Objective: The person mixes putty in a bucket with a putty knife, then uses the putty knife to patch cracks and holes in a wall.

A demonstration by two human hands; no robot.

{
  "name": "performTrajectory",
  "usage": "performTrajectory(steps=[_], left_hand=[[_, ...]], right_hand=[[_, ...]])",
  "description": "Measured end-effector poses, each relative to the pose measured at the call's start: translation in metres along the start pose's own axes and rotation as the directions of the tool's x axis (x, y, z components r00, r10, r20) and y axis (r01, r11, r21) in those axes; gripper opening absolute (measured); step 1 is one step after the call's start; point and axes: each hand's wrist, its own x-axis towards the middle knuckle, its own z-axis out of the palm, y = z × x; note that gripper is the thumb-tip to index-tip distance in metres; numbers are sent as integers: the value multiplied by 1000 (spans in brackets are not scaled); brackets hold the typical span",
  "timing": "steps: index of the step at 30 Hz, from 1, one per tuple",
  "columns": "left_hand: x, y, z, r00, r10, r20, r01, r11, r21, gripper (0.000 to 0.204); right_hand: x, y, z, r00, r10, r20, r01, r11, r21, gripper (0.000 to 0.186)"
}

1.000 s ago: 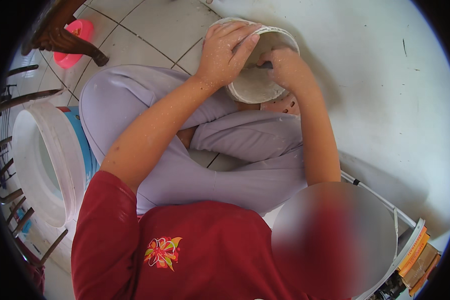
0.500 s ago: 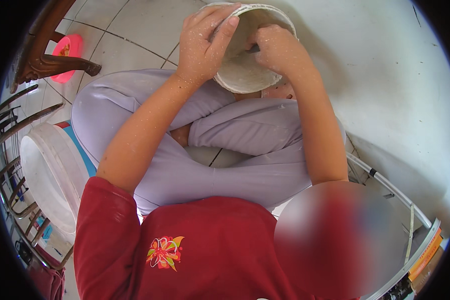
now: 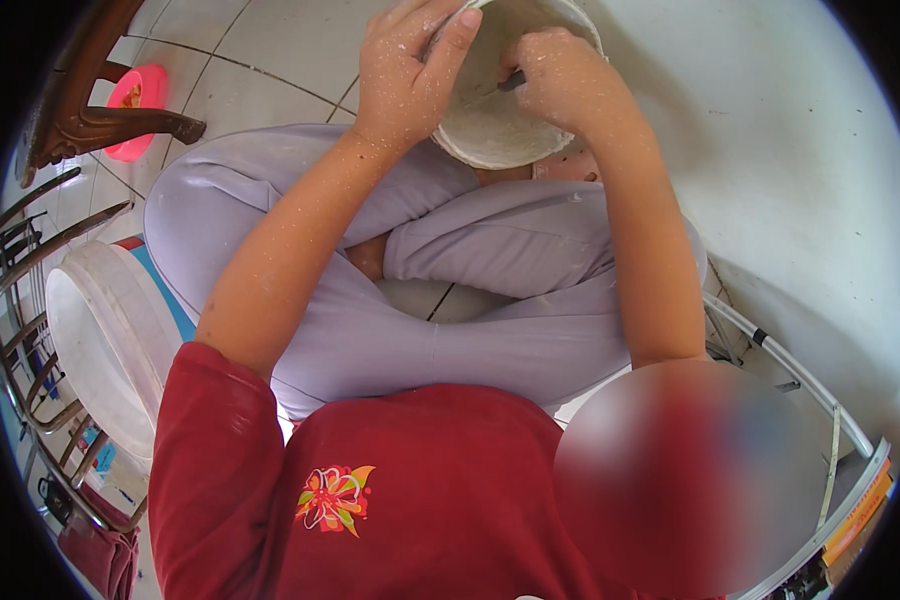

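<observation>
A white bucket (image 3: 500, 140), tipped so that its mouth faces me, stands beyond my crossed legs, its inside smeared with whitish residue. My left hand (image 3: 410, 65) grips its left rim, thumb over the edge. Reaching into the mouth, my right hand (image 3: 570, 85) is closed round a small dark tool (image 3: 512, 82); only a short piece shows, so its kind is unclear. White specks cover both hands and forearms.
A white wall (image 3: 770, 150) rises on the right. At the left are a white tub (image 3: 105, 340), a carved wooden furniture leg (image 3: 140, 122) and a pink bowl (image 3: 138, 110). A metal frame (image 3: 810, 370) stands at the lower right.
The view has shifted, so the bucket sits slightly higher and further right in it. My right hand has turned a little inside the bucket. My left hand keeps hold of the rim.
</observation>
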Motion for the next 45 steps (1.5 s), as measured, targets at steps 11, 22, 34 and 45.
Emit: performTrajectory(steps=[11, 22, 34, 45], left_hand=[[-1, -5, 2, 999, -37, 19, 38, 998, -42, 34], [-1, -10, 0, 1000, 10, -7, -11, 997, -75, 33], [0, -9, 8, 1000, 23, 0, -23, 992, -120, 31], [-2, -19, 2, 999, 46, -8, -46, 993, -105, 31]], right_hand=[[2, 10, 7, 999, 46, -23, -46, 999, 4, 33], [4, 9, 14, 959, -120, -257, 119, 993, -22, 18], [22, 20, 34, 980, -85, -179, 74, 995, -71, 17], [7, 12, 15, 945, -183, -272, 173, 983, -62, 16]])
